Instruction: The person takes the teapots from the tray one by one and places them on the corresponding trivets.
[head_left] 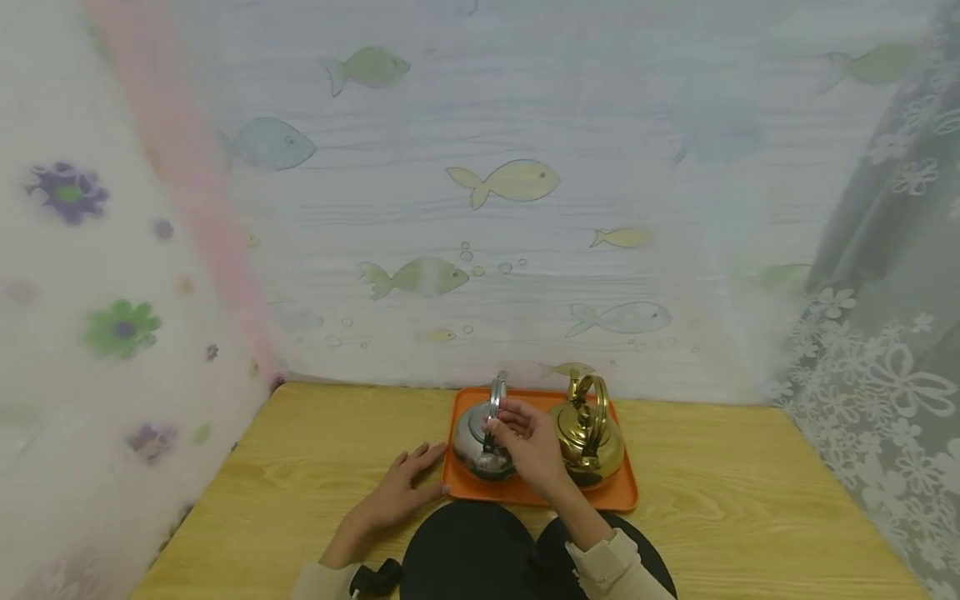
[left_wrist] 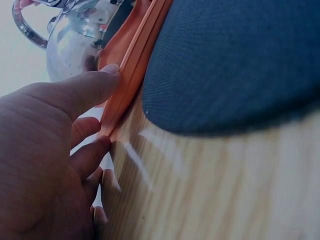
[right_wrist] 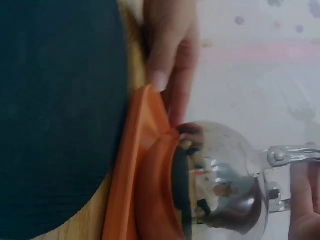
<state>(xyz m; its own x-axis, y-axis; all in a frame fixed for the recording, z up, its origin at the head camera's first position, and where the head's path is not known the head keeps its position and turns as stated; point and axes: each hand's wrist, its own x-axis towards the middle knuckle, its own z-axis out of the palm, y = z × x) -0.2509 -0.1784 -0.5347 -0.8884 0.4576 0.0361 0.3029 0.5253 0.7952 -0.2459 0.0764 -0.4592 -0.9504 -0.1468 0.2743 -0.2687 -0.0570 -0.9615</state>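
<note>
Silver kettle (head_left: 468,443): one, on orange tray (head_left: 627,493), left of gold kettle (head_left: 606,448). Right grip (head_left: 537,446): thumb and fingers closed about the silver kettle's handle (head_left: 495,392). Left grip (head_left: 396,493): spread, touching the tray's near-left corner. Dark discs (head_left: 465,550): two, just nearside of tray, on wooden bench (head_left: 720,479).

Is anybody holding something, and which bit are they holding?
Yes: the right hand holds the silver kettle by its upright handle. The left hand touches the edge of the orange tray.
</note>
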